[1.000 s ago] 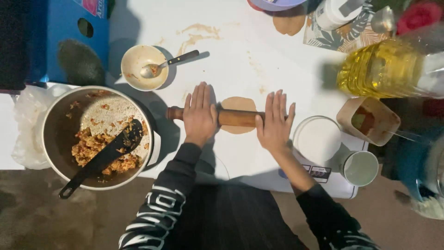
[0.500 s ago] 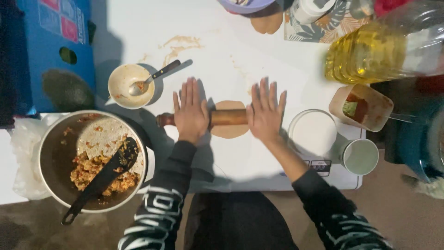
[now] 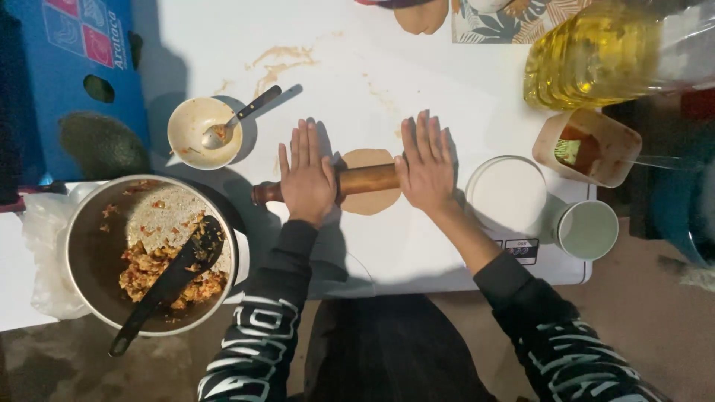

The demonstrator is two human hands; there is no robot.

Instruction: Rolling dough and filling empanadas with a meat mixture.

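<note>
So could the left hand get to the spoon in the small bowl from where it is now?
Probably yes. The left hand lies flat on the rolling pin, and the spoon in the small bowl sits just beyond it, with only bare table between them.

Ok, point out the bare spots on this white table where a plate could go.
Widest free patch: the table beyond the rolling pin, between the small bowl with its spoon and the oil bottle, though smeared. A narrower strip lies near the front edge, between left hand and right hand. The right side is crowded: white lid, cup, sauce tub.
</note>
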